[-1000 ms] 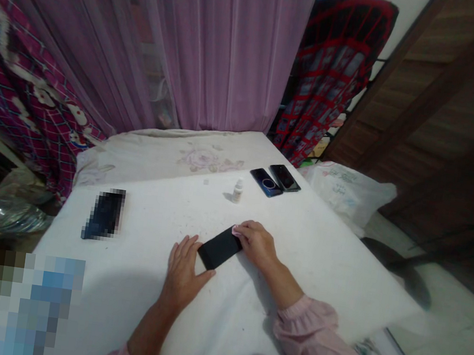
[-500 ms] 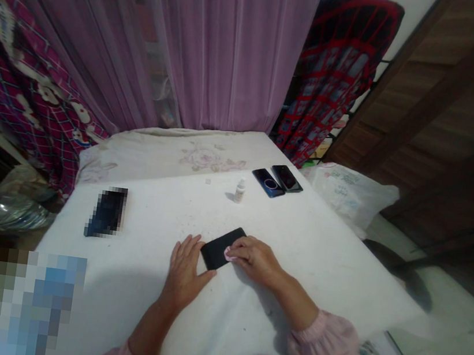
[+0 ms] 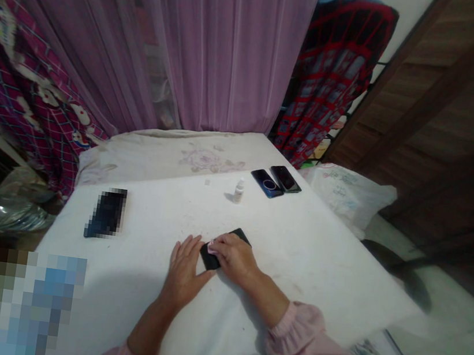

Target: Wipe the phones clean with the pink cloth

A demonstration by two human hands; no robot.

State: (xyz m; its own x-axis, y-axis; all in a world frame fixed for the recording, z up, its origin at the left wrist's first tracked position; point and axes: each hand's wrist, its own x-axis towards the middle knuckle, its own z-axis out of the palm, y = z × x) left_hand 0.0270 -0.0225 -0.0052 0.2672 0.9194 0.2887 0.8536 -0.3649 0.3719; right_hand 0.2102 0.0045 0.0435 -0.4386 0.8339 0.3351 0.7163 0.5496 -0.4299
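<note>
A black smartphone (image 3: 210, 261) lies flat on the white-covered table, tilted a little, its far right corner showing beyond my right hand. My right hand (image 3: 233, 257) pinches a small pink cloth (image 3: 212, 248) and presses it on the phone's left part, covering much of the screen. My left hand (image 3: 185, 268) rests flat on the table with fingers spread, its thumb and forefinger against the phone's left end. Beyond the phone stands a small white bottle (image 3: 239, 193), upright.
Two more phones, a blue one (image 3: 267, 183) and a dark one (image 3: 286, 179), lie side by side at the far right. A blurred-out dark object (image 3: 107, 213) lies on the left. A plastic bag (image 3: 348, 192) is beside the table's right edge, a large water bottle (image 3: 8, 211) at the left.
My right hand has slid left across the phone with the pink cloth, from its right half to its left end. My left hand and the phone stay in place.
</note>
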